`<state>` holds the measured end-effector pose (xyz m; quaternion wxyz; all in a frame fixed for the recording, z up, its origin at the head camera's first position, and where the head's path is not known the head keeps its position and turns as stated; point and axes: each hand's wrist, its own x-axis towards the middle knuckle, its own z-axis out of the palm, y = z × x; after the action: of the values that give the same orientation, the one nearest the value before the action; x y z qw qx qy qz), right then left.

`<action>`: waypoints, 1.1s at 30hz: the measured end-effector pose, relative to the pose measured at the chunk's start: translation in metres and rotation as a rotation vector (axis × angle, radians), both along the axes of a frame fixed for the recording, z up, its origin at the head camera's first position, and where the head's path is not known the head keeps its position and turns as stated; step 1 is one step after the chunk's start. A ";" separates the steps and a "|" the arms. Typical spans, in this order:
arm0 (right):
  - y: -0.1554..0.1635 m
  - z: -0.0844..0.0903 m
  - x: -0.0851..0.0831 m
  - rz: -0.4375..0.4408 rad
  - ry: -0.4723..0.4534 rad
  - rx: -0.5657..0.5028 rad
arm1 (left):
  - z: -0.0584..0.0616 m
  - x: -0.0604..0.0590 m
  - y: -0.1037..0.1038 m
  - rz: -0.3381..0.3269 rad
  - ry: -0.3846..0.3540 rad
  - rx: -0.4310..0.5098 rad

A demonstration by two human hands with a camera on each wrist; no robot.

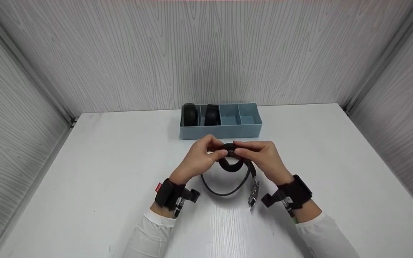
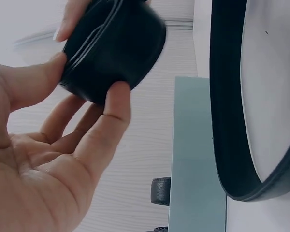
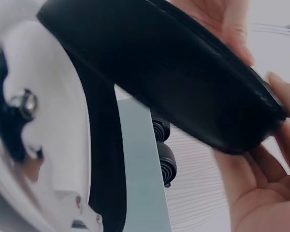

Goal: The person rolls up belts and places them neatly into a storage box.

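Between both hands, over the white table, is a black belt with part of its strap wound into a coil (image 1: 231, 167). My left hand (image 1: 199, 157) pinches the coil from the left, its thumb and fingers on the strap edges in the left wrist view. From the right, my right hand (image 1: 265, 157) pinches the same coil between thumb and fingers. A loose length of strap (image 1: 222, 195) hangs below in a wide loop. The shiny metal buckle (image 1: 254, 191) dangles under the right hand and looms large at the left of the right wrist view.
Just beyond the hands, a blue-grey divided box (image 1: 221, 132) stands on the white table (image 1: 120, 161). Its two left compartments hold one rolled black belt (image 1: 190, 115) and another rolled belt (image 1: 212, 115). Grey wood-grain panels (image 1: 206, 53) enclose the back and sides.
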<state>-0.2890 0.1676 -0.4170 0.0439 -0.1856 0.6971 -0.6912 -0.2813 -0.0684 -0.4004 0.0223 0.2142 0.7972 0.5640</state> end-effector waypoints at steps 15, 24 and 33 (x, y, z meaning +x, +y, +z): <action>0.006 0.004 -0.002 0.035 0.014 0.048 | 0.003 -0.001 -0.004 -0.047 -0.032 -0.012; 0.011 0.007 -0.001 0.155 0.007 0.206 | 0.003 0.000 -0.005 -0.139 -0.051 -0.129; -0.001 0.001 -0.001 -0.073 0.027 -0.006 | 0.002 -0.001 -0.001 0.070 -0.004 0.027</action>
<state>-0.2897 0.1664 -0.4164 0.0088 -0.1692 0.7020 -0.6918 -0.2825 -0.0697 -0.3984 0.0012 0.1853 0.7964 0.5757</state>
